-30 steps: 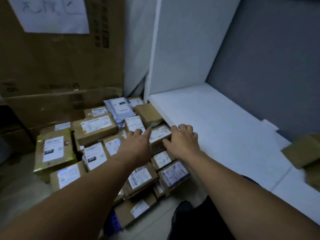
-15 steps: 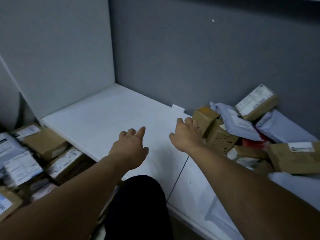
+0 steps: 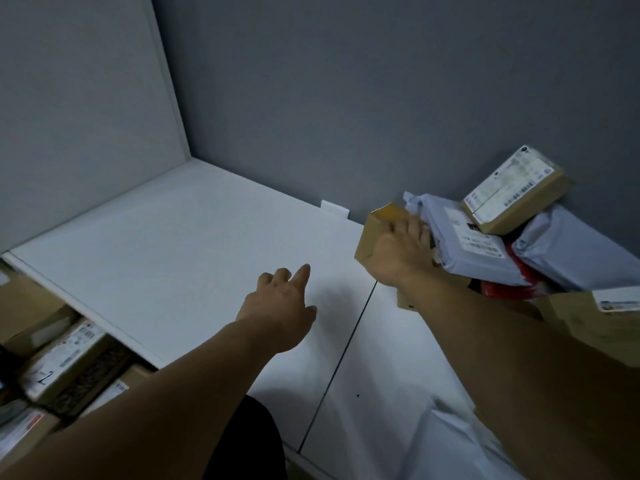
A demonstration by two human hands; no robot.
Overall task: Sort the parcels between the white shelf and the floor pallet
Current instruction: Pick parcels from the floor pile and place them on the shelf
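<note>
Pickup looks like the step in hand: the right hand (image 3: pixel 398 258) lies over a small brown box (image 3: pixel 372 233) at the left edge of the parcel heap on the white shelf (image 3: pixel 173 244), fingers curled over its far side in a grasp. The left hand (image 3: pixel 280 306) hovers over bare shelf, fingers loose, holding nothing. The box sits tilted against a grey mailer (image 3: pixel 464 244), its yellowish end face turned up and toward the wall. Its long axis seems to run from that face down toward the person, though the hand hides much of it. Next, it probably needs lifting clear of the mailer without toppling the heap.
</note>
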